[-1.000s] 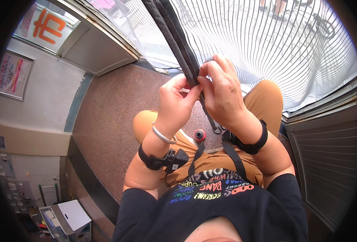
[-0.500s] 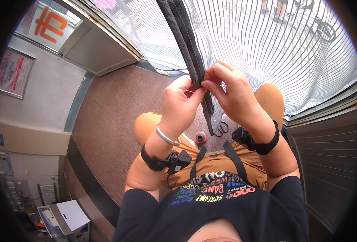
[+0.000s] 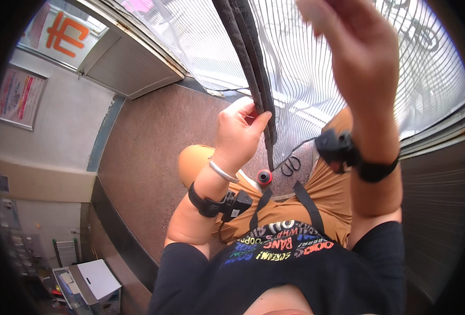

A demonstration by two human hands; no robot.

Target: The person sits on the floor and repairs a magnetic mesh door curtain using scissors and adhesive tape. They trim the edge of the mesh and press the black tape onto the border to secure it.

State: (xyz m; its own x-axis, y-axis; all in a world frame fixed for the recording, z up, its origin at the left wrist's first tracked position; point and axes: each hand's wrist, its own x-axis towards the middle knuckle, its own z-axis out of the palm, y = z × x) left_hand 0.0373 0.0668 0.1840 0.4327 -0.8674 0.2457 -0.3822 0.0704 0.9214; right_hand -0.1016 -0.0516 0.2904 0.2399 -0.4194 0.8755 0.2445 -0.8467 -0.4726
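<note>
My left hand (image 3: 241,128) is closed, thumb and fingers pinching the dark fabric edging strip (image 3: 253,63) of a sheer striped mesh curtain (image 3: 300,89). The strip runs from the top edge down between my knees. Raised high over the curtain at the upper right is my right hand (image 3: 366,47), its fingertips drawn together and a little blurred. Whatever they hold, if anything, is too small to make out. Below the strip, a small round red-and-black object (image 3: 264,177) stands on the floor beside black-handled scissors (image 3: 291,166), whose blades are hidden.
Brown floor tiles (image 3: 143,126) stretch to the left. A grey panel door (image 3: 130,63) stands at the upper left, a ribbed panel (image 3: 434,210) at the right. Boxes (image 3: 93,286) lie lower left. Beyond the mesh a bicycle wheel (image 3: 424,37) shows.
My right hand has left the strip and swung up and to the right. My left hand keeps its pinch in nearly the same place. The scissors and round object look unmoved.
</note>
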